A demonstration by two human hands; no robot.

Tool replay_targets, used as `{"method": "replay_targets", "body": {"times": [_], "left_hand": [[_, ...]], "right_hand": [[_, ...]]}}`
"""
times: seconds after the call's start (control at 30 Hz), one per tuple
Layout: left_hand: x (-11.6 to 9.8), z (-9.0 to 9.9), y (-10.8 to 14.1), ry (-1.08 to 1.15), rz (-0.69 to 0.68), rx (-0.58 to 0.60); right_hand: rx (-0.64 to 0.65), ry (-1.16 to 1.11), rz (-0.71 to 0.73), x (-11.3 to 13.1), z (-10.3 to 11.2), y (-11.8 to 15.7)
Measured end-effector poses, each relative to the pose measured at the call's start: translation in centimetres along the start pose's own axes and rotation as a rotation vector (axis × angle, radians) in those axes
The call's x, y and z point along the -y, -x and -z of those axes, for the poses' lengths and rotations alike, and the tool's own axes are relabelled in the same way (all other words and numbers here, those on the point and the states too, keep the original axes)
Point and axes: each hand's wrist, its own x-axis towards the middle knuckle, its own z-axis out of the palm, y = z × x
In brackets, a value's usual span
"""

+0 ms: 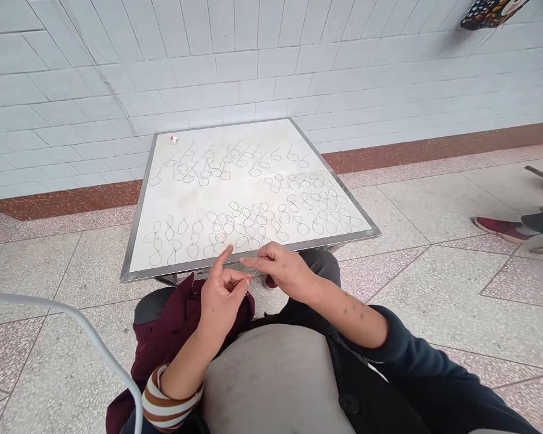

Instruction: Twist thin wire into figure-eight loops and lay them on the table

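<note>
My left hand (221, 295) is just in front of the table's near edge, thumb and a fingertip pinched on a thin wire, with the index finger raised. Beside it, my right hand (283, 268) bends its fingers around the same fine wire (250, 269), its index finger pointing left. The wire's shape between the hands is too thin to make out. On the white table (185, 196) with a grey metal rim lie several thin wire pieces bent into double loops (156, 250) along the near and right parts. Farther back are several single loops with straight tails (256, 164).
A small white and red object (174, 140) sits at the table's back left corner. Behind is a white tiled wall (262, 66). A pale hose or bar (85, 325) curves at the lower left. Another person's red shoe (502, 228) is on the floor at the right.
</note>
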Motion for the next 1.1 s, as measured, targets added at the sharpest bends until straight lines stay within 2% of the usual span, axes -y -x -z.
{"method": "replay_targets", "body": {"times": [0.1, 0.2, 0.53, 0.83, 1.0, 1.1], "left_hand": [[-0.1, -0.1, 0.0, -0.016, 0.015, 0.007], [-0.1, -0.2, 0.0, -0.015, 0.024, 0.011], [0.0, -0.1, 0.1, -0.035, 0.029, 0.021], [0.6, 0.1, 0.1, -0.061, 0.027, 0.046], [1.0, 0.1, 0.0, -0.032, 0.031, 0.07], [1.1, 0.1, -0.1, 0.018, 0.036, 0.083]], "right_hand": [[-0.011, 0.124, 0.098, -0.3, 0.4, 0.1], [-0.002, 0.155, 0.159, -0.3, 0.8, 0.1], [0.187, 0.215, 0.265, 0.1, 1.6, -0.3], [0.237, 0.234, 0.337, 0.3, 2.1, -1.1], [0.235, 0.129, 0.319, 0.7, 2.2, -1.3], [0.084, -0.061, 0.129, 0.8, 1.4, -0.8]]}}
